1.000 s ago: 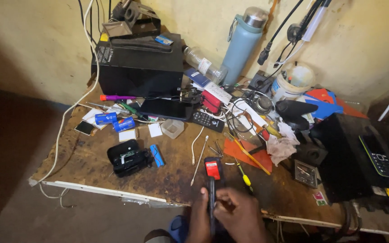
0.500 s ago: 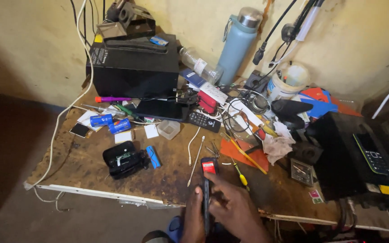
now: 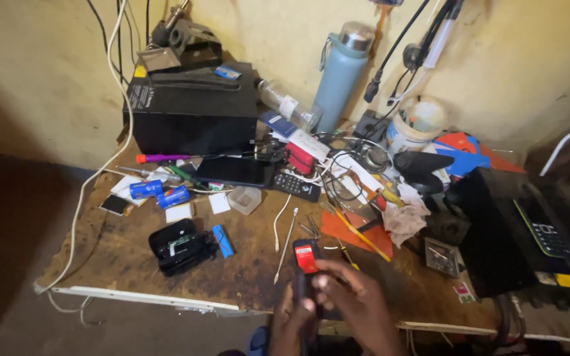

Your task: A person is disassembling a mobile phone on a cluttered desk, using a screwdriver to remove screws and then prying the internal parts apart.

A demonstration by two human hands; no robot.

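Note:
Both my hands are low at the bottom middle, over the front edge of a worn wooden workbench (image 3: 120,257). Together they hold a slim black device with a red top (image 3: 305,256), which stands upright. My left hand (image 3: 287,326) grips its lower part from the left. My right hand (image 3: 357,306) wraps it from the right, fingers across the body just under the red top. A thin white tool (image 3: 285,245) lies on the bench just left of the device.
A big black box (image 3: 192,109) stands at the back left, a blue-grey flask (image 3: 340,76) against the wall, a black machine (image 3: 529,237) at the right. A black phone (image 3: 234,170), blue batteries (image 3: 159,193), a black case (image 3: 178,246), an orange card (image 3: 357,231) and cables litter the top.
The view has drifted a little, so the bench sits slightly higher and to the left. My hands keep the same grip on the device.

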